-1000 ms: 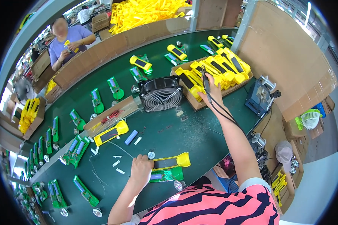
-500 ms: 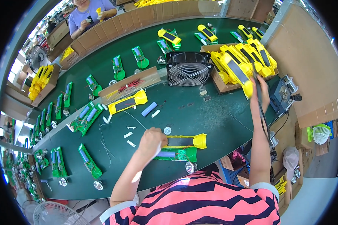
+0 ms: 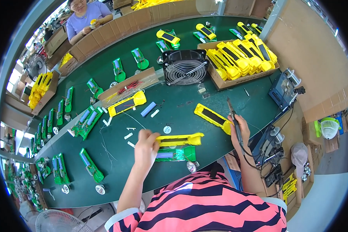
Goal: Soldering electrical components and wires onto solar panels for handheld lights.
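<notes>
My left hand point(image 3: 146, 144) is closed on one end of a yellow flashlight casing point(image 3: 181, 139) with a dark panel, tilted over the bench. Just below that casing is a green flashlight half point(image 3: 178, 154) with a blue cylindrical battery, wires and a round silver reflector point(image 3: 192, 166) at its end. My right hand point(image 3: 240, 129) grips a soldering iron point(image 3: 237, 127), its tip pointing up and away from me. Against the fingers of that hand rests the end of a second yellow casing point(image 3: 212, 117); whether they pinch it, I cannot tell.
A cardboard box of yellow casings point(image 3: 241, 62) stands at the back right, beside a black fan point(image 3: 185, 66). The soldering station point(image 3: 281, 92) sits at the right edge. Several green halves point(image 3: 91, 165) line the left. A co-worker point(image 3: 87, 19) sits across the bench.
My right hand has come from the box toward me, bringing a yellow casing along with the iron. My left hand has lifted the other casing slightly and shifted left.
</notes>
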Available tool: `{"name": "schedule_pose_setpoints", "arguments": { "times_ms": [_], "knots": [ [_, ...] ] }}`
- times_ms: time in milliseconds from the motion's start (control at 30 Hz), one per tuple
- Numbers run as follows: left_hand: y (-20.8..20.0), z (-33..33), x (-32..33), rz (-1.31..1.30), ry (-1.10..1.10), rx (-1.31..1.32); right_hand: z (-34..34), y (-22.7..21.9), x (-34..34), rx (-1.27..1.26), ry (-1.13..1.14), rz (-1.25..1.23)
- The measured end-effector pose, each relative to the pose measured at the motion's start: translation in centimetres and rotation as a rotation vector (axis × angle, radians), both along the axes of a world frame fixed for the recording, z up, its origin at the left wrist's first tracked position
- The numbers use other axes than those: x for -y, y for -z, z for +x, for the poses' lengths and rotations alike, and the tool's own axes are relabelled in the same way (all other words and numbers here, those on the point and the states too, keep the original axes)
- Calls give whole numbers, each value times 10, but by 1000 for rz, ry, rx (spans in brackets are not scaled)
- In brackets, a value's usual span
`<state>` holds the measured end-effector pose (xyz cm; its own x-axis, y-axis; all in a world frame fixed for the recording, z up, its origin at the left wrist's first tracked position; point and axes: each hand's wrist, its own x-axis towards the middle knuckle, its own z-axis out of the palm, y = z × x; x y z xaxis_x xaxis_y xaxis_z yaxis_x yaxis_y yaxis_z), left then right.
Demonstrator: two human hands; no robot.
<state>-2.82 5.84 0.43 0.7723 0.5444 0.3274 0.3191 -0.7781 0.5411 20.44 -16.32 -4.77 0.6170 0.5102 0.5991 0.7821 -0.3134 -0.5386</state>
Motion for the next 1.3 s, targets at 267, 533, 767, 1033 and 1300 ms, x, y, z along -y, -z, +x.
{"name": "schedule_pose_setpoints", "arguments": {
  "times_ms": [267, 533, 767, 1033, 1300],
  "knots": [
    [48, -32, 8, -2, 320, 120, 1, -8, -13, 116, -69, -26],
    [-57, 13, -75, -222, 160, 125, 0, -3, -7, 146, -102, -77],
    [-39, 141, -267, 93, -347, 86, -22, -10, -2, -4, -118, -161],
    [-19, 242, -295, 485, -434, -908, -6, -22, -7, -5, -210, -286],
    [30, 228, -330, 712, 539, -224, -3, -14, -8, 49, -208, -230]
  ]
}}
